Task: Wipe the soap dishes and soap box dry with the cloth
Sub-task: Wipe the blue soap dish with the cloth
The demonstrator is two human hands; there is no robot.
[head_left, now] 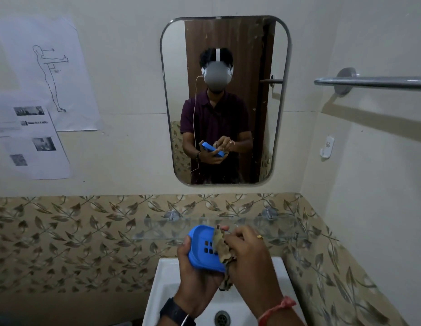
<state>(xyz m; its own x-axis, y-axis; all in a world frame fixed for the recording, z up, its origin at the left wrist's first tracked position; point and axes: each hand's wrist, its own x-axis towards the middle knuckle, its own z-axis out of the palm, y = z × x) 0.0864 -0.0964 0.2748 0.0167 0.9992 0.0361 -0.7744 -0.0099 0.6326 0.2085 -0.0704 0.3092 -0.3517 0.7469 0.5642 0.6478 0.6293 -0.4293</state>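
Head view: left hand [197, 276] fingers grip the blue soap dish [206, 249]; right hand [248, 256] fingers press the cloth [222, 248] into it.

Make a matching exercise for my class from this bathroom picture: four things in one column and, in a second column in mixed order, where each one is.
Things:
1. blue soap dish
2. cloth
3. towel rail
4. sink

Places:
A. on the wall to the right of the mirror
B. held in the left hand
C. below both hands
D. pressed against the dish by the right hand

Pairs: 1-B, 2-D, 3-A, 4-C
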